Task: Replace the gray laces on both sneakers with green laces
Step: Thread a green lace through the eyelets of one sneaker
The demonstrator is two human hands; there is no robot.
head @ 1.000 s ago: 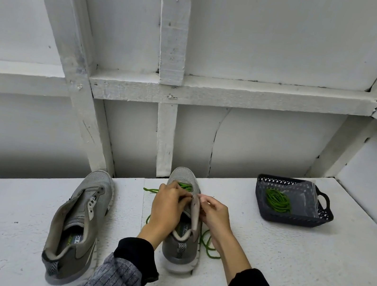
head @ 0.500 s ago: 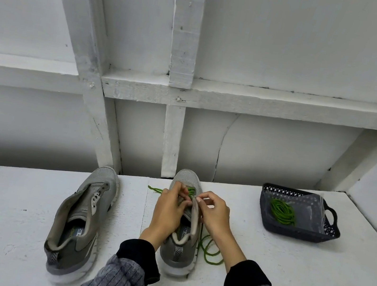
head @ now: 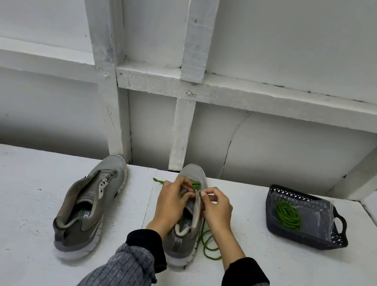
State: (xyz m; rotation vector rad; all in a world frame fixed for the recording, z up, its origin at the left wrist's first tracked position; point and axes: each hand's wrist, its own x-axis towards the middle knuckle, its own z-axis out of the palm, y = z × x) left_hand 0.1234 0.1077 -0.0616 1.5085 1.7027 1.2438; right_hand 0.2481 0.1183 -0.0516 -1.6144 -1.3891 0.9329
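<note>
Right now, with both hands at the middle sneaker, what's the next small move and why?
Probably draw the green lace through the eyelet at the fingertips and snug it: only the toe rows of the middle sneaker look laced, and slack lies loose beside it. Left hand and right hand both work there.

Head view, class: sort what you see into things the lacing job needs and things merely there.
Job: center sneaker; left sneaker; green lace; spare green lace; left hand; right hand.
Merely there: basket; table; white wall beams.

Left hand (head: 170,202) and right hand (head: 216,210), fingertips pinched
</note>
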